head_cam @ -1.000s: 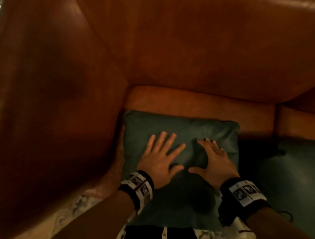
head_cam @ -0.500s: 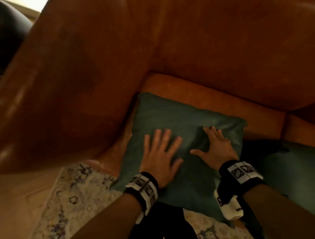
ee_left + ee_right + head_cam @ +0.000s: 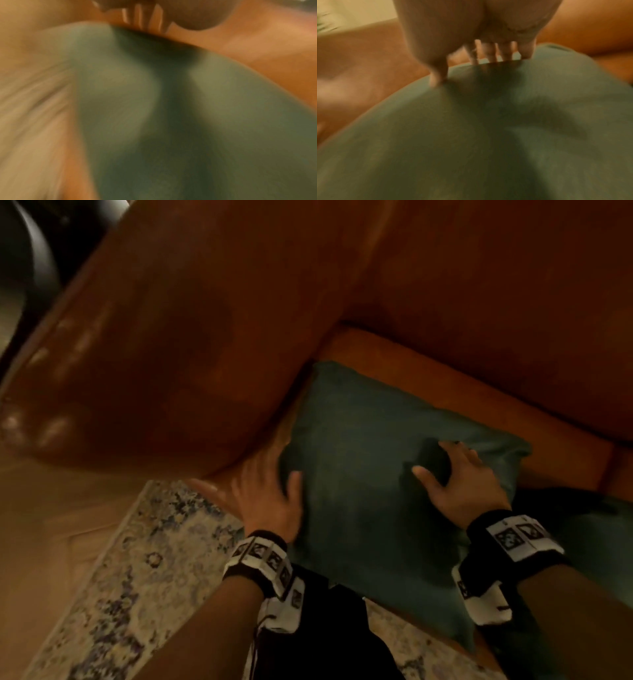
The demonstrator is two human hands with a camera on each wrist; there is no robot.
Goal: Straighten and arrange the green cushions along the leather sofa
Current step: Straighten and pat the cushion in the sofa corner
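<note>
Sofa arm (image 3: pixel 164 337) rises hard against the green cushion's (image 3: pixel 370 474) left edge; no slack there. Left hand (image 3: pixel 270 505) sits at that edge, thumb on top, fingers blurred, apparently wrapped over the side; grip uncertain. Right hand (image 3: pixel 466 484) lies on the cushion's upper right, fingers bent and digging in, fabric dented beneath them.

Risk: the cushion's near corner overhangs the seat front above the rug (image 3: pixel 137 577); a pull toward the person could tip it off. Open room lies rightward, before the second green cushion (image 3: pixel 589 529), and back toward the backrest (image 3: pixel 479 302).
</note>
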